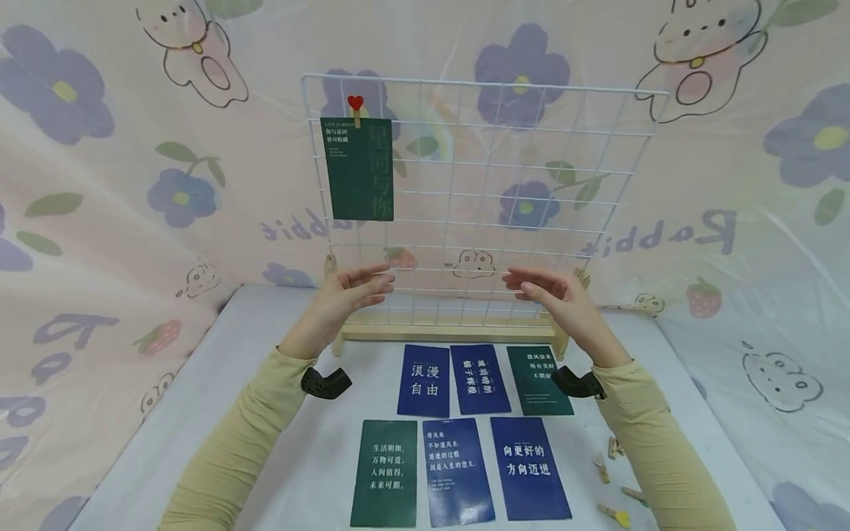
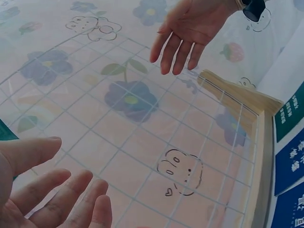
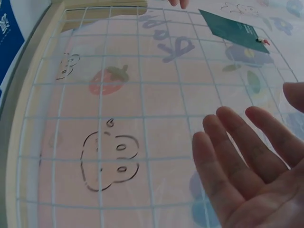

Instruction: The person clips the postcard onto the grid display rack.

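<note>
In the head view, my left hand (image 1: 352, 295) is raised before the lower left of a white wire grid (image 1: 451, 177), fingers extended and nothing in them. My right hand (image 1: 554, 295) mirrors it at the lower right, palm turned inward and bare. Both wrist views show relaxed, spread fingers in front of the wires. A dark green card (image 1: 358, 173) hangs at the grid's upper left from a clothespin with a red heart (image 1: 356, 105). The grid stands in a pale wooden base (image 1: 445, 332).
Green and blue cards with white lettering lie in two rows on the white table, among them a blue card (image 1: 458, 472) and a green card (image 1: 384, 472). Several small wooden clothespins (image 1: 602, 472) are scattered at the right. A patterned cloth (image 1: 764, 295) hangs behind.
</note>
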Demonstrator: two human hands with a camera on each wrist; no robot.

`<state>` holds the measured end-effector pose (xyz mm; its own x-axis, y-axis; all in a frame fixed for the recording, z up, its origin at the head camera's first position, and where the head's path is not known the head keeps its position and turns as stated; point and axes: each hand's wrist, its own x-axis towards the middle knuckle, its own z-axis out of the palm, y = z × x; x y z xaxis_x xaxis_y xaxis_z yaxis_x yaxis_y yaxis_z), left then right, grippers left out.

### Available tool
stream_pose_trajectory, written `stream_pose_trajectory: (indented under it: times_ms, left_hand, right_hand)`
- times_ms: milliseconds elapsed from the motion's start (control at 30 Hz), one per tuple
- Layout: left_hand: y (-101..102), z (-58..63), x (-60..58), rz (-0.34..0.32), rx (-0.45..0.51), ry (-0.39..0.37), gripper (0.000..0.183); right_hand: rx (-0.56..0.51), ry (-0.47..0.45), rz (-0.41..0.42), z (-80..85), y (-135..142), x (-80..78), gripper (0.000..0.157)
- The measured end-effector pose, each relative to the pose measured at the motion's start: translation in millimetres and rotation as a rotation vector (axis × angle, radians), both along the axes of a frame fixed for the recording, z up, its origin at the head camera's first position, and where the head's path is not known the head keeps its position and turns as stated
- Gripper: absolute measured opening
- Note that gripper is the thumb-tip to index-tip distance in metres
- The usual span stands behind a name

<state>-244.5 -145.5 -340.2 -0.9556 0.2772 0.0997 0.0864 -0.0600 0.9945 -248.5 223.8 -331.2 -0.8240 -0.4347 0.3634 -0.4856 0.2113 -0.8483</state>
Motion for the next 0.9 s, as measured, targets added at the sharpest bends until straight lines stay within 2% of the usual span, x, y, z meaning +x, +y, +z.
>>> stream_pose_trajectory:
  times_ms: [200,467,700,900]
  left_hand:
    - [1,-17.2,-3.7,-0.007,-0.019,-0.024,0.040]
    - [0,-45.3,-8.9,-0.013,-0.060,-0.032,0.043]
    - [-3,-67.5,-12.8,-0.007,-0.053,-0.103,0.043]
    - [-2,-83.6,-12.3,-0.020,-0.067,-0.138,0.044]
  right_hand:
    - [0.023,-0.036,-0.024,-18.2,22,4.6,0.035]
    - [0.100,-0.078,-0.067,-32.9,45,18.3,0.036]
    - [0.121,-0.080,-0.105,-45.4,62,27.0,0.036]
    - [0.135,-0.119,-0.141,-58.2,76,37.2,0.037]
